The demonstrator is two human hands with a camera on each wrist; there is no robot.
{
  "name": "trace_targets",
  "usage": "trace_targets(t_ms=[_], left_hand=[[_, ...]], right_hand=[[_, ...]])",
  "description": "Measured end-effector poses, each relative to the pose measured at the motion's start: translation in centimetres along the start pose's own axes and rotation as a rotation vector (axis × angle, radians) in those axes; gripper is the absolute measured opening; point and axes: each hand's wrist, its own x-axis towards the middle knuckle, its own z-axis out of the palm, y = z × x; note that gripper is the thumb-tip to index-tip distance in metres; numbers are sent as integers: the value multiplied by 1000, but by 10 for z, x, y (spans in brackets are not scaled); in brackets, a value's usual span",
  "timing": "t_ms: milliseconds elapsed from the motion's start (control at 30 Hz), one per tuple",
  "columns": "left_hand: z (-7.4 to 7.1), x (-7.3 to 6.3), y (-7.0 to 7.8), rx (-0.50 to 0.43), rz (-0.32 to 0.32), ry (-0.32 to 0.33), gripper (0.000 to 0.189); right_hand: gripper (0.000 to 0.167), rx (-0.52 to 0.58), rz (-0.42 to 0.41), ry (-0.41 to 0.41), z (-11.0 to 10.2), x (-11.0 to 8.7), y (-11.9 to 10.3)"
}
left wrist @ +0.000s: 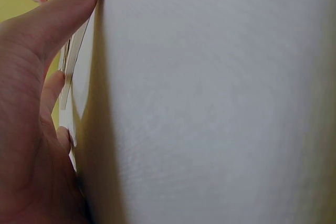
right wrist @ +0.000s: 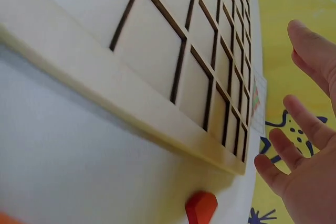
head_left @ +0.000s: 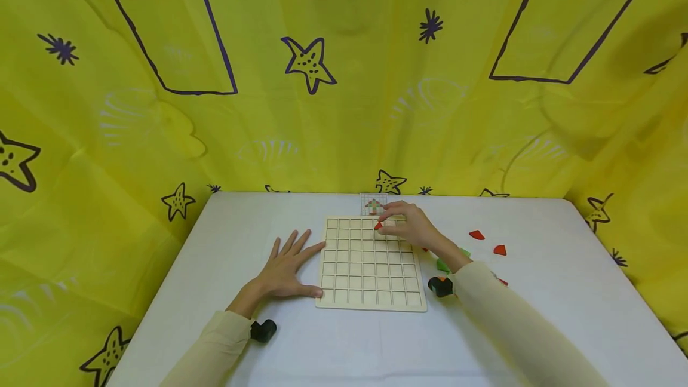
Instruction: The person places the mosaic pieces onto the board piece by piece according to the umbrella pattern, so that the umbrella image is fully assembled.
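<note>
A square wooden grid board (head_left: 368, 267) with recessed cells lies flat on the white table. My left hand (head_left: 282, 272) is spread at its left side, thumb and index fingertip against the edge. In the left wrist view, the left thumb (left wrist: 58, 17) reaches up to the board's rim. Over the board's far rows, my right hand (head_left: 411, 226) pinches a small red piece (head_left: 378, 226) between thumb and fingers. From the right wrist, the right hand (right wrist: 310, 177) shows at the far end of the board, its held piece mostly hidden behind the thumb.
A small card with a coloured pattern (head_left: 369, 205) lies just beyond the board. Right of it are loose pieces, including a red wedge (head_left: 476, 235), another red wedge (head_left: 500, 249) and a green piece (head_left: 443, 265), partly under the right forearm. A yellow curtain (head_left: 344, 124) stands behind the table.
</note>
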Motion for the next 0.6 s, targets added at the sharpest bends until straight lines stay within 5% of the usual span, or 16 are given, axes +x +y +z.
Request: trace_targets(t_ms=[600], left_hand=[[1, 1, -1, 4, -8, -6, 108]], right_hand=[[14, -122, -125, 44, 33, 15, 8]])
